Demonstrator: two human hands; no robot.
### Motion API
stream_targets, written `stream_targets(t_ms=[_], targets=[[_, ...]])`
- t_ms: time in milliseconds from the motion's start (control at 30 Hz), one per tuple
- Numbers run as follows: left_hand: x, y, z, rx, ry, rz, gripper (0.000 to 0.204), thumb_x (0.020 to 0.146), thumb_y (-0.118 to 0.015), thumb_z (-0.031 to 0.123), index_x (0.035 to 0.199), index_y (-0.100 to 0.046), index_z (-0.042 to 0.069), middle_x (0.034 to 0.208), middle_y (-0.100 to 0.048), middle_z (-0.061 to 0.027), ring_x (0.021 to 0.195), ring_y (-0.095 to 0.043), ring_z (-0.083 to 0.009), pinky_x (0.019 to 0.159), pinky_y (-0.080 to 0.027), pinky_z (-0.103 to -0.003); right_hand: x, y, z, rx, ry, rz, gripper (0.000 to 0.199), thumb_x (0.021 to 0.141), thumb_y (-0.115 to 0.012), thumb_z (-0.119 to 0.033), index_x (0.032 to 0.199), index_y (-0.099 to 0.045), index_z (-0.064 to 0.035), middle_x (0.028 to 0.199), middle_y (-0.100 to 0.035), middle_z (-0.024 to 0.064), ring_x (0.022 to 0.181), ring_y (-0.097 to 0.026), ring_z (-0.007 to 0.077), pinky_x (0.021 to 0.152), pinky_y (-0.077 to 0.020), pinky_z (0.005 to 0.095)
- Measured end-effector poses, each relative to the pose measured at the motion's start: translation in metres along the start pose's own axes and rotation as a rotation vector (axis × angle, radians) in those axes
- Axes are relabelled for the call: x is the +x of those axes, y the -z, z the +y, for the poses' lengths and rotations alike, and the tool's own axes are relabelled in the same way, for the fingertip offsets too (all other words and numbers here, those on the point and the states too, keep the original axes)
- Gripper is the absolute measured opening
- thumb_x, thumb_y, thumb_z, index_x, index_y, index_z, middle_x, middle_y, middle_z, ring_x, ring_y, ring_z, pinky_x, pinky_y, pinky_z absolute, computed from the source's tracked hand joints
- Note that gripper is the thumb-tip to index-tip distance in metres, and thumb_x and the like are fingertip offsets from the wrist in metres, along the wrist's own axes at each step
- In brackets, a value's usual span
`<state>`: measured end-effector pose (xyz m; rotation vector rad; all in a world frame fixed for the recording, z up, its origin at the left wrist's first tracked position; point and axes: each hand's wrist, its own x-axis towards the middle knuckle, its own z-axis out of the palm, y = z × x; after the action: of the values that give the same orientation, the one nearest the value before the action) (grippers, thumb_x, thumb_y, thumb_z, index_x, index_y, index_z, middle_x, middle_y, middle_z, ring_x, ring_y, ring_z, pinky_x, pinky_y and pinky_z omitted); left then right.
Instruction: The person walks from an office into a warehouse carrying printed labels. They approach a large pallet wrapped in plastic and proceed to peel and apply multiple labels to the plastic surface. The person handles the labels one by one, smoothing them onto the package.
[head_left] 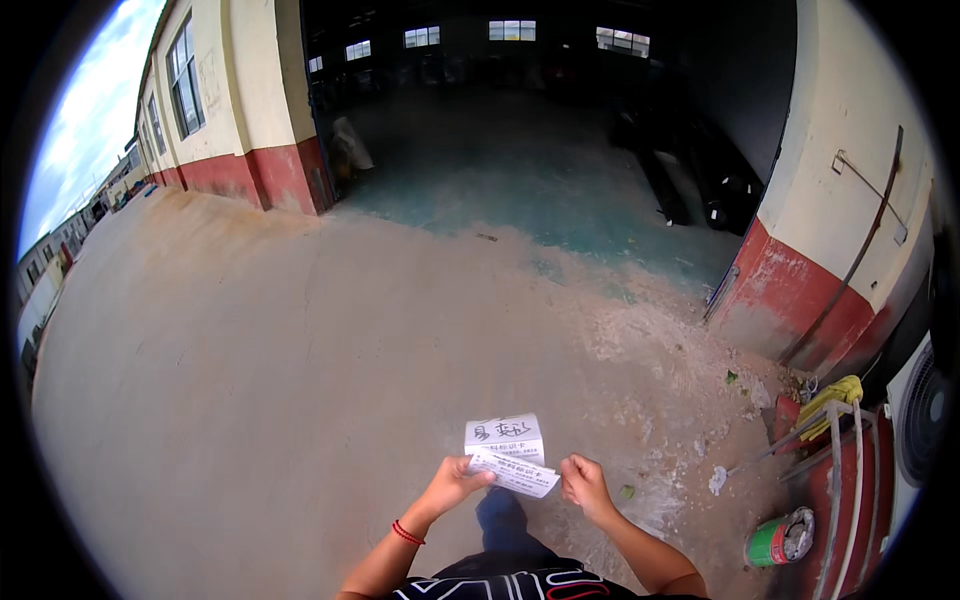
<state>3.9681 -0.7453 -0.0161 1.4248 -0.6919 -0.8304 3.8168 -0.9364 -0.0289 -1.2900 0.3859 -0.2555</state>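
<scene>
Slips of thin white rectangular paper [512,472] lie over the grey concrete ground [300,400], held up between two bare hands; whether they are separate or one folded sheet, I cannot tell. The left hand [458,484] is closed in a pinch on the slips' left edge, and the right hand [588,485], fingers curled in, appears to pinch their right corner. Gripping opposite edges probably keeps the thin paper spread and leaves its face uncovered. Large dark handwritten strokes cross the farther part of the slips, with a line of print beneath; the nearer part bears a printed heading and finer lines, too small to read reliably. Left of and below the slips, a red beaded bracelet [408,533] circles the left wrist. Well to their right and lower sits a green-and-red round tin [770,543], its label unclear; above that, still right of the slips, hangs a crumpled yellow cloth [838,394], perhaps left there to dry.
</scene>
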Motion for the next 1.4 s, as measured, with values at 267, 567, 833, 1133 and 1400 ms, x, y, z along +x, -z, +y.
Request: stream_targets(t_ms=[267, 567, 833, 1133, 1400], targets=[[0.218, 0.152, 0.038, -0.027, 0.177, 0.07, 0.018, 0.08, -0.06, 0.007, 0.095, -0.061, -0.003, 0.087, -0.063, -0.0049, 0.079, -0.055, -0.0094, 0.075, -0.045, -0.025, 0.315, -0.034, -0.059, 0.14, -0.271, -0.308, 0.042, 0.09, -0.04, -0.033, 0.113, -0.048, 0.0009, 0.106, -0.056, 0.0088, 0.098, -0.052, 0.0159, 0.083, -0.0394, 0.0283], [0.456, 0.36, 0.013, -0.225, 0.148, 0.371, 0.016, 0.076, -0.063, 0.004, 0.091, -0.063, -0.004, 0.083, -0.064, -0.0042, 0.076, -0.056, -0.0099, 0.073, -0.045, -0.025, 0.687, -0.107, -0.055, 0.123, -0.394, -0.555, 0.036, 0.087, -0.048, -0.023, 0.113, -0.048, 0.0028, 0.107, -0.056, 0.0099, 0.098, -0.053, 0.0145, 0.084, -0.0403, 0.0282], [0.78, 0.493, 0.138, 0.27, -0.067, -0.117, 0.021, 0.079, -0.061, 0.011, 0.097, -0.061, 0.001, 0.084, -0.064, -0.0069, 0.078, -0.054, -0.01, 0.073, -0.045, -0.028, 0.961, -0.068, -0.182, 0.305, -0.223, -0.029, 0.027, 0.086, -0.052, -0.024, 0.094, -0.058, 0.0018, 0.087, -0.063, 0.0097, 0.075, -0.06, 0.0154, 0.069, -0.0474, 0.0265], [1.095, 0.684, 0.139, -0.067, -0.153, 0.356, 0.013, 0.08, -0.059, 0.009, 0.087, -0.061, -0.002, 0.081, -0.063, -0.0034, 0.073, -0.054, -0.0071, 0.07, -0.043, -0.022, 1.329, 0.023, -0.291, 0.325, 0.237, 0.149, 0.026, 0.087, -0.049, -0.016, 0.103, -0.053, 0.0026, 0.098, -0.06, 0.0106, 0.09, -0.058, 0.0167, 0.08, -0.0453, 0.0294], [1.223, 0.792, 0.121, -0.179, 0.013, 0.783, 0.018, 0.081, -0.058, 0.01, 0.093, -0.056, -0.003, 0.086, -0.061, -0.0052, 0.077, -0.056, -0.0111, 0.072, -0.047, -0.027, 1.592, 0.027, -0.341, 0.301, 0.083, 0.059, 0.028, 0.084, -0.05, -0.007, 0.109, -0.049, 0.0054, 0.105, -0.057, 0.0139, 0.097, -0.055, 0.0216, 0.085, -0.0426, 0.0336]])
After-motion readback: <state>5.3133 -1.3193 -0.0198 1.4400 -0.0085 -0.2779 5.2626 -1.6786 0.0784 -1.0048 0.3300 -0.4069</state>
